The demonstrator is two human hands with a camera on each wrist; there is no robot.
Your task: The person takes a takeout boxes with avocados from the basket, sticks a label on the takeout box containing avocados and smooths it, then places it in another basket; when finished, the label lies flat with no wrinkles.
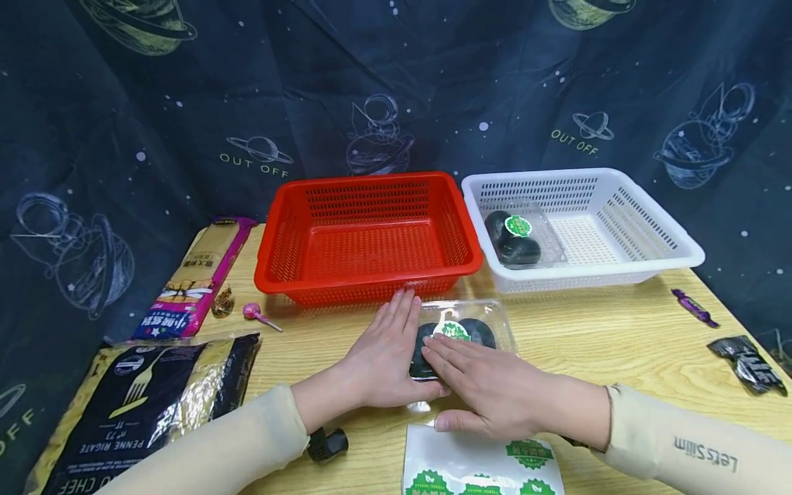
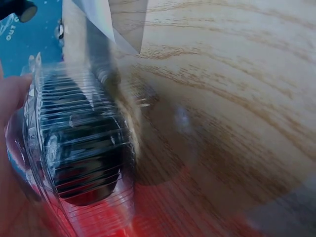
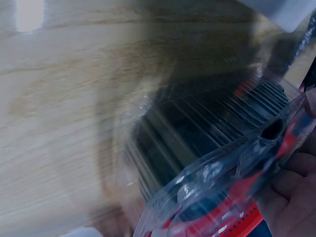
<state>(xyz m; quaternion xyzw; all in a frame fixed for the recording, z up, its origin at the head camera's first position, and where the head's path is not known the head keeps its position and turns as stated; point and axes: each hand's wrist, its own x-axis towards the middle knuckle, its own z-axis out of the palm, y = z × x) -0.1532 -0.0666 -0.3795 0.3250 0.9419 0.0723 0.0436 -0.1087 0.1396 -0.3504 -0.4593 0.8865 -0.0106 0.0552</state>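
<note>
A clear plastic clamshell box (image 1: 502,322) with dark, smooth oval items (image 1: 478,333) inside rests on the table in front of the red basket. On its lid sits a round green-and-white sticker (image 1: 456,330). My left hand (image 1: 386,361) lies along the box's left side, fingers straight and pointing away. Straight fingers of my right hand (image 1: 489,385) press on the lid at the sticker's near edge, covering part of the box. Both wrist views show the ribbed box side (image 2: 81,143) close up. Below my right hand lies a white sheet of green stickers (image 1: 482,457).
Behind the box stand a red basket (image 1: 371,285) and a white basket (image 1: 594,269), which contains a similar stickered box (image 1: 520,237). At left lie a penne bag (image 1: 148,405), a pink package (image 1: 192,282) and a lollipop (image 1: 252,311). Wrapped sweets (image 1: 749,364) lie at right.
</note>
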